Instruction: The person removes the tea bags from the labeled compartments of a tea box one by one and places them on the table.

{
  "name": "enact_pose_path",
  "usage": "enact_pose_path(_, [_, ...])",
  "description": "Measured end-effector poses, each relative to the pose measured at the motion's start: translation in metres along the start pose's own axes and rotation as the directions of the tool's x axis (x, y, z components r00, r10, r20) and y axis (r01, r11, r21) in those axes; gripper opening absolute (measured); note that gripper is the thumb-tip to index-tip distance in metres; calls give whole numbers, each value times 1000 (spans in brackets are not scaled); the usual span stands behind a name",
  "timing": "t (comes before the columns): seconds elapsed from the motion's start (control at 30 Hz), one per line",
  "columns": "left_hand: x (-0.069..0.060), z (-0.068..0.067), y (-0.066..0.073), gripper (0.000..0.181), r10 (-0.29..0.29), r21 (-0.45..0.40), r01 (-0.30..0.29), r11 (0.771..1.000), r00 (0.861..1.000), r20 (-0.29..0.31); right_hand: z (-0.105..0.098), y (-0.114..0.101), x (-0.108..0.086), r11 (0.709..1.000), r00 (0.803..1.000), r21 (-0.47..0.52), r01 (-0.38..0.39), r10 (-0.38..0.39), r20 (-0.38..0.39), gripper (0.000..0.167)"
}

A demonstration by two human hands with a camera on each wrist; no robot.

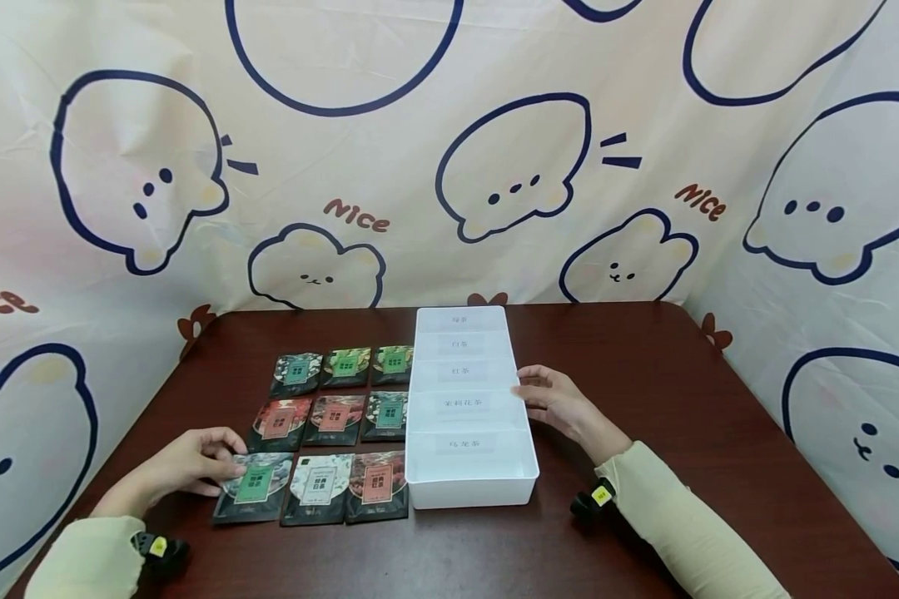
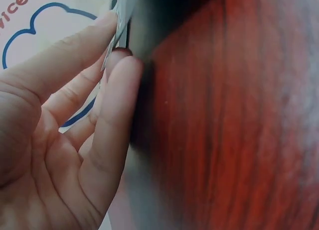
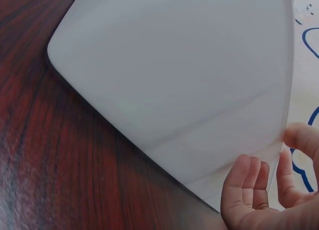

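In the head view my left hand (image 1: 191,470) pinches the left edge of a tea sachet with a green label (image 1: 256,482), in the near left corner of a grid of sachets. The left wrist view shows the thumb and fingers (image 2: 107,115) meeting on the sachet's thin edge (image 2: 122,28). A long white box (image 1: 487,464) with labelled compartments stands right of the sachets. My right hand (image 1: 565,408) touches the box's right side with its fingertips. In the right wrist view those fingers (image 3: 244,177) rest against the smooth outer wall (image 3: 179,70), one fingertip at the rim.
More sachets lie in rows: a white-labelled one (image 1: 320,489) and a red-labelled one (image 1: 378,487) in front, red (image 1: 279,423) and green ones (image 1: 346,366) behind. The dark wooden table (image 1: 644,374) ends at a cartoon-printed curtain (image 1: 404,166).
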State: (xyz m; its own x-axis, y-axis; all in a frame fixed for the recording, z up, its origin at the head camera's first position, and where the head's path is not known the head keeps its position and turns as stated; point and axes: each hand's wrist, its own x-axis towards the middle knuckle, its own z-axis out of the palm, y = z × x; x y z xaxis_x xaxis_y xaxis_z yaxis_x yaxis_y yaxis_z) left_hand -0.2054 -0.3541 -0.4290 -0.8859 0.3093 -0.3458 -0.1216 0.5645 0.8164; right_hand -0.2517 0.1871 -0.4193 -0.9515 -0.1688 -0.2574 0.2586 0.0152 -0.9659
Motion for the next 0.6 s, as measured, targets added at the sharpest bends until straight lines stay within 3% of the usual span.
enact_pose_path(0.6, [1, 5, 7, 35, -26, 74, 28, 997, 999, -21, 0, 1, 0, 1000, 1000, 7, 3, -3, -4, 32])
